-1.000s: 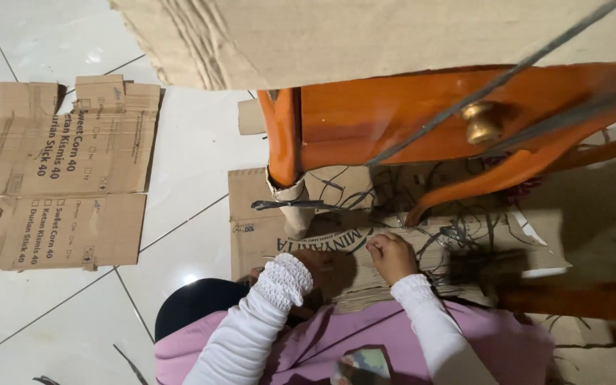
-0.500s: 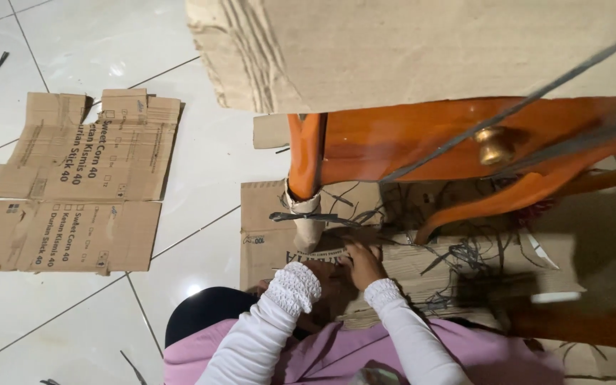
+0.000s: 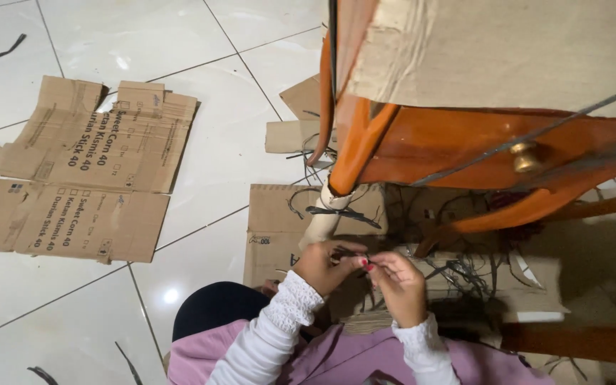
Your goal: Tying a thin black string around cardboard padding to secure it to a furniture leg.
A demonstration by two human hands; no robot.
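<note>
My left hand and my right hand meet fingertip to fingertip just below the chair leg. Both pinch a thin dark strand between them. The leg is glossy orange wood, and its lower end is pale, with dark strands wound around it. Both white sleeves come up from the bottom edge over pink clothing. The hands hover above a piece of brown cardboard on the floor.
The orange wooden furniture frame with a brass knob and a tan cardboard sheet on top fills the upper right. Loose dark strands litter the cardboard. Flattened cardboard boxes lie at left on white floor tiles.
The view has shifted right and closer to the chair leg. My hands, apart a second ago, have come together in front of the leg and now pinch a strand.
</note>
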